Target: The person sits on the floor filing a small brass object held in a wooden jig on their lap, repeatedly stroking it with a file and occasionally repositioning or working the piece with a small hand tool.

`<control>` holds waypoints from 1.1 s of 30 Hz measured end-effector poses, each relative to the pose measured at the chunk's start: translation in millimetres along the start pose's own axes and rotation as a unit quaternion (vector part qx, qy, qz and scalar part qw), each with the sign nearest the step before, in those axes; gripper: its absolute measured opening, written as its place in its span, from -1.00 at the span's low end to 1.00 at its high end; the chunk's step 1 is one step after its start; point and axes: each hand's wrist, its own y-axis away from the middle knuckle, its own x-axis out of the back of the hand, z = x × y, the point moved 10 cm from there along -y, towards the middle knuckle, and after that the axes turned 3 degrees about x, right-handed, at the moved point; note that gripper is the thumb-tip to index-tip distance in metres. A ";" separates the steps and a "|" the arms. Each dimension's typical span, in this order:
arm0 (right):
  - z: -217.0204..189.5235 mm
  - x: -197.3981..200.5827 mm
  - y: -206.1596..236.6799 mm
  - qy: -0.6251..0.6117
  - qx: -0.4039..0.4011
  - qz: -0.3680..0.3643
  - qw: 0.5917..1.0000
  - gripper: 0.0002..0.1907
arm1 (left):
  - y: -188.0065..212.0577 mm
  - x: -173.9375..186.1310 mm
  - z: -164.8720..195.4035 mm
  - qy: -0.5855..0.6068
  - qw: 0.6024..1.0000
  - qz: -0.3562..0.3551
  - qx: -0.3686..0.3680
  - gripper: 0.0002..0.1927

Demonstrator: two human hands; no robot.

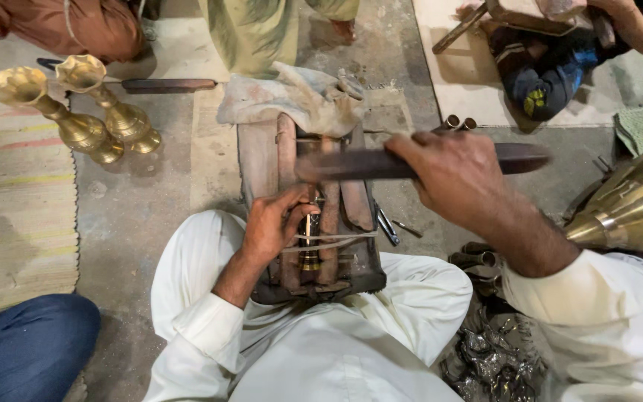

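My left hand (273, 223) grips a small brass piece (309, 257) that stands in a worn wooden block frame (262, 160) between my knees. A pale cord (340, 238) runs across the brass piece. My right hand (459, 175) is closed around a long dark wooden stick (359, 164) held level across the top of the frame; the stick is blurred. White sleeves and trousers cover my arms and legs.
Two brass vases (76, 126) (117, 108) stand at the left by a striped mat (9, 201). A large brass cone (634, 201) lies at the right. Metal scraps (496, 365), small tubes (474, 257), a grey cloth (299, 97) and other people's legs surround me.
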 end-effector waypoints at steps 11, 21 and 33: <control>23.4 -32.1 32.9 -0.084 -0.078 -0.005 0.993 -0.58 | -16.6 -7.9 15.2 -0.031 0.995 -0.092 -0.010 -0.62; 13.9 -23.1 41.8 -0.068 -0.044 0.102 0.991 -0.50 | -16.6 -9.8 16.7 -0.015 0.992 -0.126 -0.008 -0.60; 13.4 -27.0 34.8 -0.135 -0.007 0.123 0.983 -0.49 | -5.6 4.8 -7.3 0.048 0.997 -0.039 0.047 -0.73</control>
